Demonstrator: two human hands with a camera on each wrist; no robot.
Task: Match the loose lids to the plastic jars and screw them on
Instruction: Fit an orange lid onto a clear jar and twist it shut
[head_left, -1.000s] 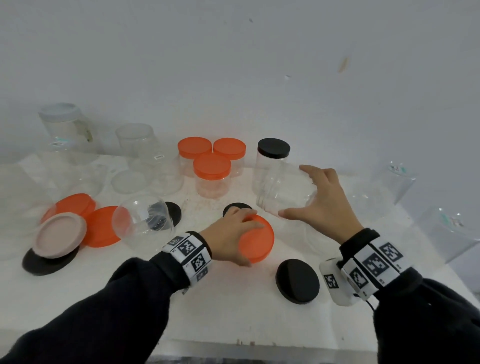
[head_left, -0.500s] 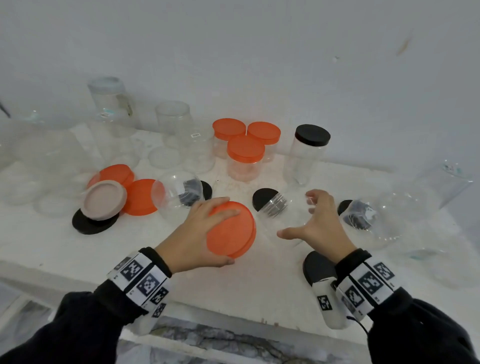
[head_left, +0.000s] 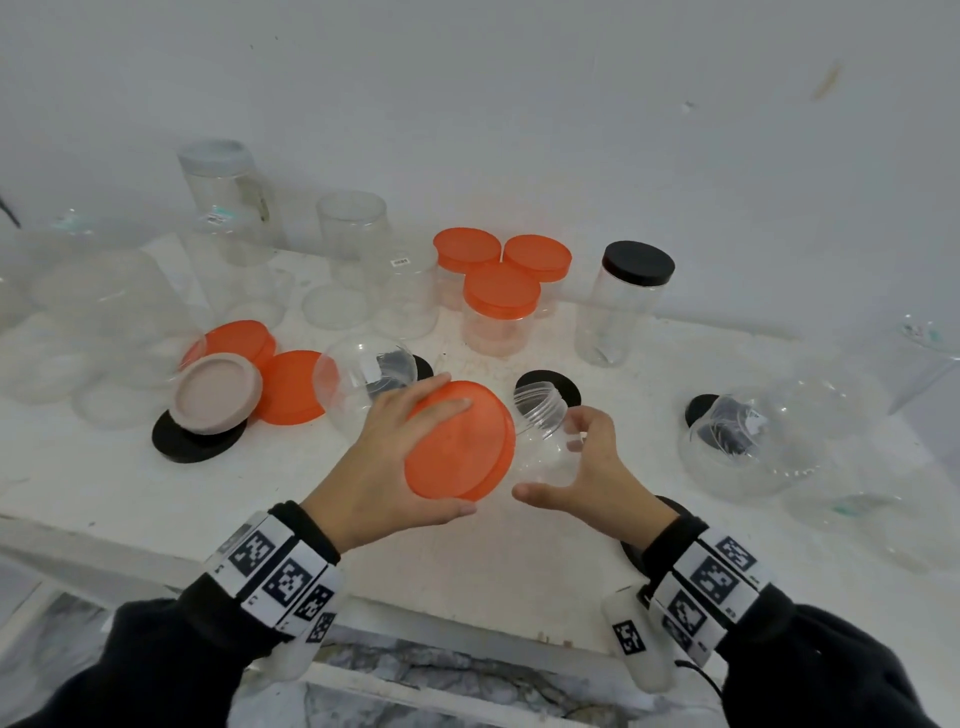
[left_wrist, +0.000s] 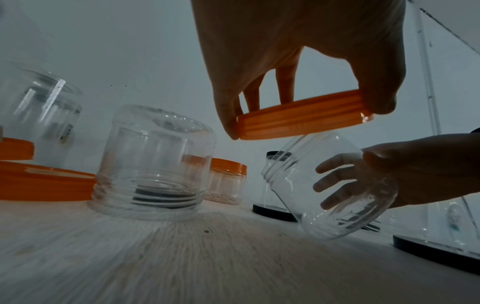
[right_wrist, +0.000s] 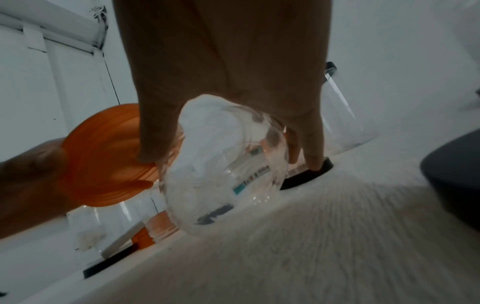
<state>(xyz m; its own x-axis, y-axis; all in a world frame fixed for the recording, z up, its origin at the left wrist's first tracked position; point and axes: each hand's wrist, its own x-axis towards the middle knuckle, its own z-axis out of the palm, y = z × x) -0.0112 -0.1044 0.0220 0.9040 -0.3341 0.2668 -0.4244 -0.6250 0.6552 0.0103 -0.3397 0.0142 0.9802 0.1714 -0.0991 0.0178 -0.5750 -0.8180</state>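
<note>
My left hand (head_left: 384, 467) grips a large orange lid (head_left: 457, 441) by its rim, lifted above the white table; the lid's ribbed edge (left_wrist: 301, 117) shows between thumb and fingers in the left wrist view. My right hand (head_left: 587, 467) holds a clear plastic jar (head_left: 540, 431), tilted with its threaded mouth pointing up and left toward the lid. In the left wrist view the jar (left_wrist: 330, 185) hangs just under the lid's right end. The right wrist view shows the jar's base (right_wrist: 223, 170) and the lid (right_wrist: 103, 156) to its left.
An upturned clear jar (head_left: 363, 379) stands just behind my left hand. Loose orange, tan and black lids (head_left: 218, 395) lie at left. Three orange-lidded jars (head_left: 498, 306) and a black-lidded jar (head_left: 623, 306) stand at the back. Another clear jar (head_left: 748, 441) lies at right. The table's front edge (head_left: 156, 551) is close.
My left hand lifted the orange lid off the table and tilted it. My right hand brought the clear jar down and toward me, close beside the lid.
</note>
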